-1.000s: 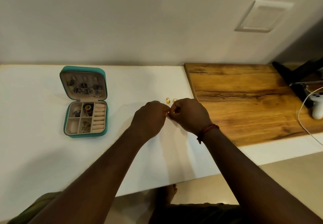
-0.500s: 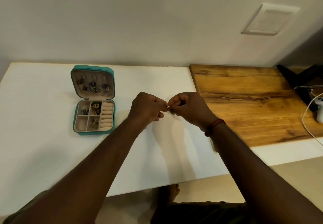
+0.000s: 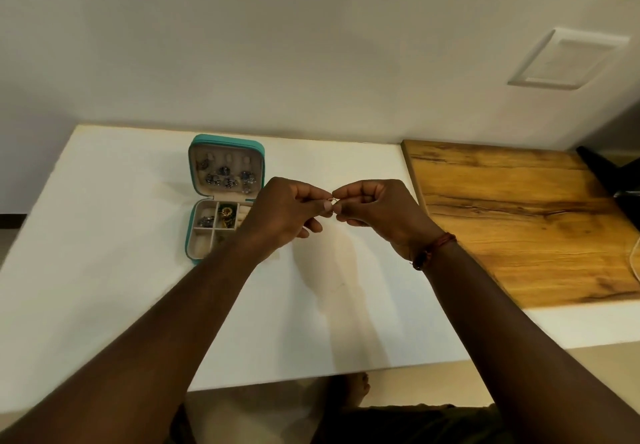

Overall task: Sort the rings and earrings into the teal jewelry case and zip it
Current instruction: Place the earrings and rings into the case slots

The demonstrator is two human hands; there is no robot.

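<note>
Left hand (image 3: 287,215) and right hand (image 3: 377,211) pinch one gold piece (image 3: 333,201); the case (image 3: 227,140), by the table's (image 3: 104,235) back edge, is part-filled, unzipped.

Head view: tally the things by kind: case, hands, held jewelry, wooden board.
teal jewelry case: 1
hands: 2 (left hand, right hand)
gold piece pinched by both: 1
wooden board: 1
Total: 5
Pieces inside case: too small to count.

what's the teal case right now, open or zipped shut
Open: the teal jewelry case has its lid swung back, showing jewelry pinned inside it and the tray compartments.
</note>
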